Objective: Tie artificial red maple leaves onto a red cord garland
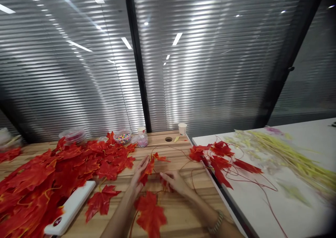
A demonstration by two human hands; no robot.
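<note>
My left hand (139, 175) is closed on a red artificial maple leaf (149, 167) with a yellowish stem, held above the wooden table. Facing it, my right hand (174, 182) has its fingers curled in a pinch. A thin red cord (181, 150) loops around both hands, and a strand appears to run into the right fingers, where a bit of red shows; the exact grip is partly hidden. Just below my hands lies another red maple leaf (151, 213), with cord beside it. A single leaf (102, 201) rests left of my left forearm.
A big heap of red leaves (70, 164) covers the left side, with a white device (72, 208) beside it. Bead containers (123, 137) and paper cups (182, 128) stand at the back. Corded leaves (220, 157) straddle the seam to the white table (252, 210), which bears yellow strips (286, 148).
</note>
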